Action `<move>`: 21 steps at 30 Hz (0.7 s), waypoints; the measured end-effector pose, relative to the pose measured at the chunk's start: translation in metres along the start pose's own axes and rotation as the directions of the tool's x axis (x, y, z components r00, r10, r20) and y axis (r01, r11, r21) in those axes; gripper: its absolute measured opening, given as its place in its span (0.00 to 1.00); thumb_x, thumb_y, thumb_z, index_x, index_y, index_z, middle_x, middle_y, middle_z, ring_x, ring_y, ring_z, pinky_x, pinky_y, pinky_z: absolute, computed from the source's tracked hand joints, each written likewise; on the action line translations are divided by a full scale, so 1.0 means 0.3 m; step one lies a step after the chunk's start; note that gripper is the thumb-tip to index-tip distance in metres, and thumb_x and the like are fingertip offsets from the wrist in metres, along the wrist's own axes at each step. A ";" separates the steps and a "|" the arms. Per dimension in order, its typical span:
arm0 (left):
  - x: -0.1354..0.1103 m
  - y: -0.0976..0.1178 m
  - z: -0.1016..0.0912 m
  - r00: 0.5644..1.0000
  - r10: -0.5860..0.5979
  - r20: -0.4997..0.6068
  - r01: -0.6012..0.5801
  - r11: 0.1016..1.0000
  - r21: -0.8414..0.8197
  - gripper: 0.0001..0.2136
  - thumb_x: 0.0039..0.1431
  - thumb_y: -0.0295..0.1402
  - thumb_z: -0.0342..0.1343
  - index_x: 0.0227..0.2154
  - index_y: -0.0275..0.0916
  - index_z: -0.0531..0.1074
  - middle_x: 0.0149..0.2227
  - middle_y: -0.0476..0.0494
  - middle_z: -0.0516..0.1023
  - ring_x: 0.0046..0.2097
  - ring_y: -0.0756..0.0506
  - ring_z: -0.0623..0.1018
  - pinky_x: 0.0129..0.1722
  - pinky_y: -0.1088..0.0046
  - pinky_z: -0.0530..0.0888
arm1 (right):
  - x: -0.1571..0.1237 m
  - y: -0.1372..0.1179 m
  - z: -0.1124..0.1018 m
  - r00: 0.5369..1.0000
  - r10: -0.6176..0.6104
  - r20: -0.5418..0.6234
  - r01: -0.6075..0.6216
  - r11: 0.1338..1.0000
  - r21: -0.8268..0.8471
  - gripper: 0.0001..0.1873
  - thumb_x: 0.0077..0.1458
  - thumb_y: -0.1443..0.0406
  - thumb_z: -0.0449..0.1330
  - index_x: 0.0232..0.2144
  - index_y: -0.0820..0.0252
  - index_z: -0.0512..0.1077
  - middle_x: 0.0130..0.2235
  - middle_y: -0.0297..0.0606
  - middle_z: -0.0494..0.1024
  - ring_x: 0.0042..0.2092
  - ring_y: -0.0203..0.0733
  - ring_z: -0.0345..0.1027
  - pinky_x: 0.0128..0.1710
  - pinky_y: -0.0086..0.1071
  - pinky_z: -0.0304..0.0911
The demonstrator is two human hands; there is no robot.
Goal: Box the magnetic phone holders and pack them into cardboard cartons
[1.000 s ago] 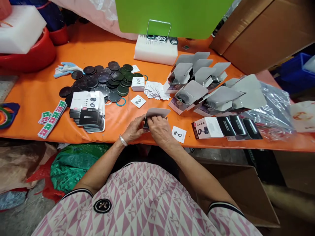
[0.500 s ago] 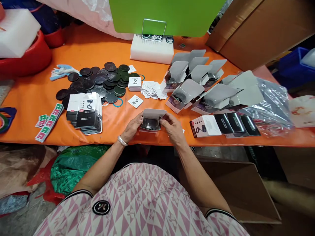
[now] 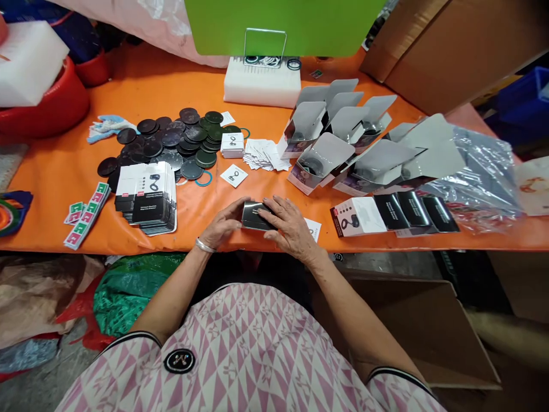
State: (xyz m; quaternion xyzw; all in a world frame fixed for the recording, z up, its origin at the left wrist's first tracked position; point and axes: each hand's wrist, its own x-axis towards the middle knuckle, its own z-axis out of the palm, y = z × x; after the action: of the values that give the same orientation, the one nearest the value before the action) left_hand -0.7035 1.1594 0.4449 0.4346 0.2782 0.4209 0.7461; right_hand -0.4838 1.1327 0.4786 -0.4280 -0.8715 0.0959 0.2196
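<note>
A small black product box point(image 3: 253, 215) lies closed at the front edge of the orange table point(image 3: 163, 86). My left hand point(image 3: 222, 225) grips its left end with curled fingers. My right hand point(image 3: 291, 226) lies over its right side, fingers spread and pressing down on the top. A white printed card point(image 3: 313, 229) peeks out beside my right hand. A stack of flat black-and-white box blanks point(image 3: 148, 195) sits to the left, and a row of closed boxes point(image 3: 392, 213) lies to the right.
Dark round discs point(image 3: 171, 140) are heaped mid-table, with white cards point(image 3: 263, 154) and open grey-flapped boxes point(image 3: 338, 137) behind. A white foam block point(image 3: 261, 86) and green board point(image 3: 278, 23) stand at the back. Sticker strips point(image 3: 86, 214) lie left, clear bags point(image 3: 476, 183) right.
The box's grey flap was open and raised between my hands; now it is folded shut, and my right hand has come flat onto the closed box on the table.
</note>
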 end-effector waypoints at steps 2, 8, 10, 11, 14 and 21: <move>-0.011 -0.009 -0.011 1.000 0.000 0.030 -0.004 0.993 0.122 0.36 0.48 0.36 0.67 0.61 0.42 0.63 0.63 0.37 0.66 0.60 0.39 0.69 0.59 0.63 0.68 | -0.002 -0.021 0.020 0.997 0.077 -0.014 -0.078 0.994 -0.079 0.22 0.66 0.54 0.52 0.57 0.53 0.71 0.63 0.45 0.67 0.68 0.53 0.50 0.63 0.55 0.51; -0.006 -0.059 0.004 0.995 0.077 -0.068 -0.050 0.944 0.327 0.35 0.51 0.39 0.67 0.60 0.39 0.61 0.58 0.37 0.70 0.55 0.41 0.73 0.55 0.65 0.71 | 0.034 -0.087 0.023 0.986 0.154 -0.065 -0.164 0.967 -0.193 0.18 0.67 0.61 0.51 0.54 0.56 0.73 0.58 0.47 0.73 0.61 0.50 0.62 0.63 0.52 0.51; -0.003 -0.061 0.005 0.995 0.088 -0.052 -0.067 0.945 0.321 0.34 0.51 0.39 0.66 0.60 0.39 0.61 0.58 0.36 0.70 0.56 0.41 0.73 0.56 0.64 0.71 | 0.047 -0.094 0.008 0.985 0.155 -0.070 -0.167 0.966 -0.199 0.19 0.68 0.62 0.49 0.55 0.57 0.73 0.56 0.47 0.75 0.58 0.47 0.65 0.63 0.49 0.52; -0.002 -0.060 0.004 0.995 0.090 -0.042 -0.073 0.947 0.314 0.34 0.51 0.39 0.66 0.60 0.40 0.61 0.58 0.36 0.70 0.56 0.41 0.73 0.56 0.63 0.71 | 0.052 -0.096 0.002 0.984 0.161 -0.071 -0.172 0.964 -0.205 0.19 0.68 0.62 0.49 0.55 0.57 0.72 0.55 0.47 0.75 0.57 0.47 0.67 0.62 0.48 0.53; -0.002 -0.059 0.001 0.995 0.095 -0.040 -0.079 0.954 0.288 0.34 0.51 0.39 0.66 0.59 0.39 0.61 0.57 0.37 0.70 0.56 0.41 0.73 0.56 0.63 0.70 | 0.056 -0.102 -0.001 0.984 0.169 -0.062 -0.179 0.956 -0.234 0.18 0.68 0.63 0.50 0.55 0.55 0.73 0.56 0.48 0.75 0.57 0.48 0.67 0.59 0.47 0.56; -0.005 -0.062 -0.008 0.997 0.069 -0.034 -0.054 0.944 0.326 0.33 0.53 0.41 0.65 0.60 0.38 0.60 0.57 0.36 0.70 0.56 0.40 0.73 0.57 0.62 0.70 | 0.002 -0.075 0.012 0.992 0.126 -0.025 -0.128 0.990 -0.062 0.21 0.68 0.61 0.49 0.57 0.56 0.71 0.63 0.45 0.68 0.67 0.52 0.53 0.61 0.50 0.60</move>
State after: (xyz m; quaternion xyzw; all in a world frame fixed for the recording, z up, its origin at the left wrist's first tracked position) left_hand -0.6990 1.1542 0.4274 0.5503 0.3464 0.4020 0.6446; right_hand -0.5017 1.1194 0.4837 -0.4904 -0.8426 0.0773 0.2085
